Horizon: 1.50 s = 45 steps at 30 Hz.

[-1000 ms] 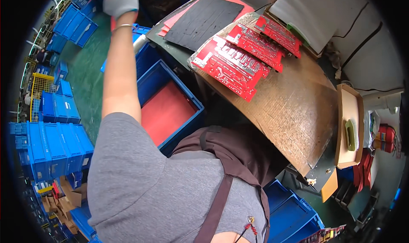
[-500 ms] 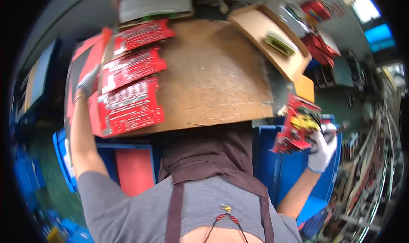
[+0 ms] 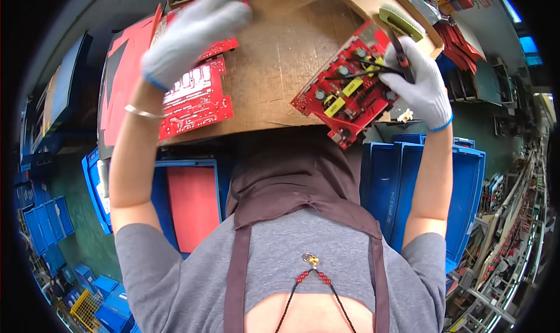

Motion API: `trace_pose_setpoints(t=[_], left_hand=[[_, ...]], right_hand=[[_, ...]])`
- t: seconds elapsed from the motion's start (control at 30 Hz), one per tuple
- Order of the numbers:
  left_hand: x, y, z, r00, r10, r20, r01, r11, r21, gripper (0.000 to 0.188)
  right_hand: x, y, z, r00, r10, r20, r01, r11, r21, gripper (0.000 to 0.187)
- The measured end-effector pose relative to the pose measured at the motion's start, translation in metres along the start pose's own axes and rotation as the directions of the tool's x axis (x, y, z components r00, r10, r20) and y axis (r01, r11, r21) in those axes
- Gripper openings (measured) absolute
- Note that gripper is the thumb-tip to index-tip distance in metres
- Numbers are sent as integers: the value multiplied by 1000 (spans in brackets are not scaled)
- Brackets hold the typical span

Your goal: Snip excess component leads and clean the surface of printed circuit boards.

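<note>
My gloved left hand (image 3: 201,35), smeared by motion, reaches over the far boards at the table's left side. Its fingers stretch out to the right, and nothing shows in them. Below it lie flat red circuit boards (image 3: 201,102) in a column, partly covered by the hand and forearm. At the table's right side, my gloved right hand (image 3: 423,79) is closed on the edge of a red circuit board (image 3: 356,88) carrying yellow blocks, round capacitors and black wires. This board is tilted. A slim dark tool (image 3: 402,56) also lies in the right hand; its kind is unclear.
A cardboard tray (image 3: 361,0) with a green-backed brush (image 3: 402,21) stands at the far right of the wooden table (image 3: 280,59). Red sheets (image 3: 119,91) line the left edge. Blue bins (image 3: 382,187) stand below the table on both sides.
My right hand has brought the populated circuit board from above the blue bin up to the table's right side. My left hand has moved from the red sheets over to the far flat boards.
</note>
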<state>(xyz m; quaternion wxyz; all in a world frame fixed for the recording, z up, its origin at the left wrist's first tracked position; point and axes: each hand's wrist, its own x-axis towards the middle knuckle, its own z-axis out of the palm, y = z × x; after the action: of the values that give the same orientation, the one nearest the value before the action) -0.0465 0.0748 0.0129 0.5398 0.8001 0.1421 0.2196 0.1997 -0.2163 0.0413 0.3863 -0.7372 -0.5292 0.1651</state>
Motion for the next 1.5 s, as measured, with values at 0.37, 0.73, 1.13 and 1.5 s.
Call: trace_pose_setpoints(t=[0.37, 0.73, 1.13, 1.5], left_hand=[[-7, 6, 157, 900, -352, 257, 400, 432, -809, 38], [-27, -39, 173, 784, -616, -78, 105, 256, -961, 34], [-29, -52, 185, 727, -669, -155, -18, 207, -978, 30], [-32, -71, 194, 746, -654, -130, -30, 163, -986, 32]], right_hand=[[25, -26, -33, 929, -273, -251, 239, 958, -159, 36], [-131, -3, 81, 961, 264, -88, -274, 951, -144, 51], [-127, -4, 98, 986, 162, 28, -125, 851, -509, 47], [-129, -2, 101, 973, 230, 22, -178, 810, -558, 46]])
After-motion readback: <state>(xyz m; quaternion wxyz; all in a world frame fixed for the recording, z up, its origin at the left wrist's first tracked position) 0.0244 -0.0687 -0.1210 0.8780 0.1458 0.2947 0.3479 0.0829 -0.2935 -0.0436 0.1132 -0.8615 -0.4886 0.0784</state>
